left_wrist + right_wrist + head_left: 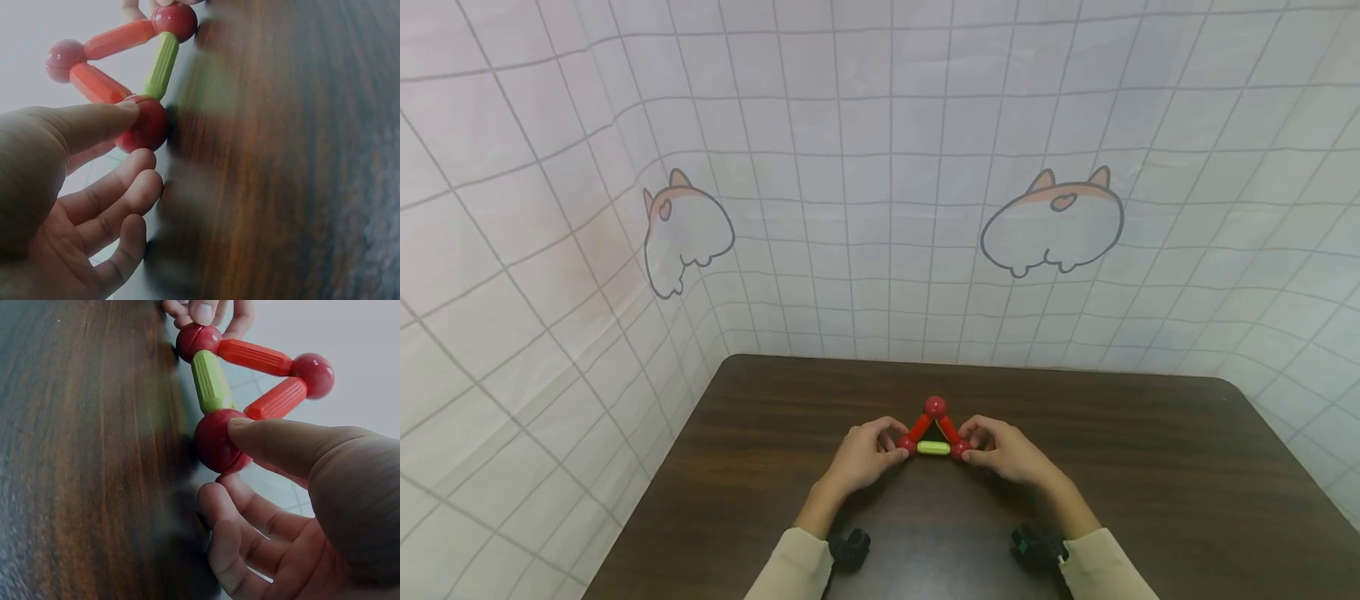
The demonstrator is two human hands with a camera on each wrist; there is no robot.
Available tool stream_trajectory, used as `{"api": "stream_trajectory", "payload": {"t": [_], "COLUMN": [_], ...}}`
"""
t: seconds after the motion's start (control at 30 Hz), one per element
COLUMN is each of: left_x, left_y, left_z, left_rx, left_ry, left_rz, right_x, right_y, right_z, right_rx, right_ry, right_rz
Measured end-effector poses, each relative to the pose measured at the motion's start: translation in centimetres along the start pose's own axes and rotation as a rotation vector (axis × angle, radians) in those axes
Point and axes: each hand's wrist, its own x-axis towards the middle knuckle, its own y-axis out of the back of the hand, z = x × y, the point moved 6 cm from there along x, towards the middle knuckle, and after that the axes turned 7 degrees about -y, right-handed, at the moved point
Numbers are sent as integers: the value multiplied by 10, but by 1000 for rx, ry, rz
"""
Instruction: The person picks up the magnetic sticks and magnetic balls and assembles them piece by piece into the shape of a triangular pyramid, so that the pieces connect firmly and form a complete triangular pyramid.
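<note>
A triangle of toy building rods and balls stands upright on the table, its red top ball (936,407) highest. Two orange-red rods (256,357) slope down from that ball to two lower red balls. Between the lower balls, a yellow-green rod (933,448) runs level, close to the tabletop. My left hand (863,454) pinches the lower left ball (145,125) between thumb and forefinger, the other fingers loosely bent below. At the opposite corner, my right hand (1006,450) pinches the lower right ball (220,442) in the same manner.
The dark wood-grain table (1150,467) reaches back to a white gridded curtain (865,183) printed with cartoon animal rears. A dark band device sits at the left wrist (850,550) and another at the right wrist (1036,546).
</note>
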Motion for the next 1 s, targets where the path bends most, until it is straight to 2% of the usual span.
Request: {"api": "stream_trajectory", "payload": {"t": [0.73,0.9,1.0], "left_x": [0,1,2], "left_y": [2,6,15], "left_z": [-1,1,2], "left_rx": [-11,-26,-22], "left_ry": [5,-6,-15], "left_rz": [3,-6,1], "right_x": [4,4,3], "right_y": [-1,1,7], "right_z": [3,2,2], "right_rx": [0,31,73], "right_ry": [2,-4,0], "right_rz": [6,-38,-81]}}
